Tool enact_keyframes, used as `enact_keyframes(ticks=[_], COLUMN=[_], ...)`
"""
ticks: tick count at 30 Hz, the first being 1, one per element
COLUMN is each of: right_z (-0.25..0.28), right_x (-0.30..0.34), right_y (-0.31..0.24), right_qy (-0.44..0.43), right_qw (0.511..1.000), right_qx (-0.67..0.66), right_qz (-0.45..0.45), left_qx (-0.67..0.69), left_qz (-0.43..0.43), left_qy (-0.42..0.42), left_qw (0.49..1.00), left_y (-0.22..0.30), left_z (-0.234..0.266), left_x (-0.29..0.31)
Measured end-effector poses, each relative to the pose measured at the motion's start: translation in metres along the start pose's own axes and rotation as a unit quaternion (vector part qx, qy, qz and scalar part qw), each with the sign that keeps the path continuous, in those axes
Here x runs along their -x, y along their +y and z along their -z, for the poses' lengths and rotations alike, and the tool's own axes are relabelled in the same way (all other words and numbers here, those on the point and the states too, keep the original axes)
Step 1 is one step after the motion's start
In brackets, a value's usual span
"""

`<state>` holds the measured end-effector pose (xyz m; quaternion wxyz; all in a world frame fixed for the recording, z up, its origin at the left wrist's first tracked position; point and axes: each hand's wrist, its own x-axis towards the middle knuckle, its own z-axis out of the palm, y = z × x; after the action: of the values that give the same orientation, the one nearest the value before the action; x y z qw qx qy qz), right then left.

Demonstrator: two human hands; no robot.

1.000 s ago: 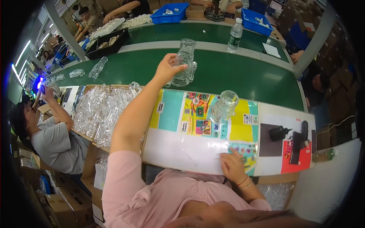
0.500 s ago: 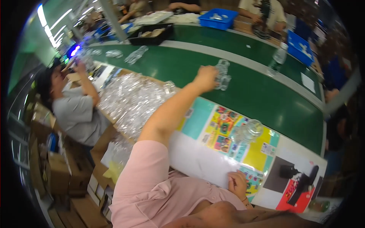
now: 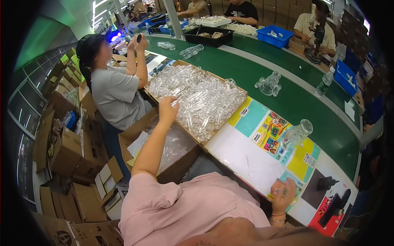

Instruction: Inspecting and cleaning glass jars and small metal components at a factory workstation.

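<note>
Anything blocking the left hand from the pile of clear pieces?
Nothing visible. The left hand is right at the left edge of the pile of clear pieces; whether it touches them, this view can't settle.

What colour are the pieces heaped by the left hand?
The pieces are clear and colourless, best seen in the head view.

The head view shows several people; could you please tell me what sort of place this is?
Probably a factory workshop: people line a long green table, a heap of clear parts lies beside it, and cardboard boxes are piled at the left.
</note>
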<state>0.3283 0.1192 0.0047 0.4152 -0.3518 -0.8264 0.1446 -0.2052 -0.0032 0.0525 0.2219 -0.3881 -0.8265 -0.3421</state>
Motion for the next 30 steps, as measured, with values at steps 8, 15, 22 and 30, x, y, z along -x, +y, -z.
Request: enact_keyframes(ticks=[8, 15, 22, 30], right_z=[0.056, 0.069, 0.065, 0.054], right_x=[0.024, 0.055, 0.047, 0.031], right_y=[0.043, 0.105, 0.114, 0.137], right_qy=[0.332, 0.366, 0.305, 0.322], right_qw=[0.929, 0.882, 0.907, 0.905], right_qx=[0.057, -0.019, -0.028, -0.087], right_qz=[-0.155, -0.297, -0.29, -0.266], left_qx=[-0.071, -0.127, 0.018, 0.561], left_qz=[0.042, 0.099, 0.05, 0.201], left_qy=[-0.046, -0.227, -0.039, -0.154], left_qw=[0.996, 0.96, 0.998, 0.788], left_y=[-0.099, -0.088, -0.084, 0.041], left_z=[-0.026, -0.033, -0.022, 0.047], left_x=[-0.038, -0.07, -0.068, 0.009])
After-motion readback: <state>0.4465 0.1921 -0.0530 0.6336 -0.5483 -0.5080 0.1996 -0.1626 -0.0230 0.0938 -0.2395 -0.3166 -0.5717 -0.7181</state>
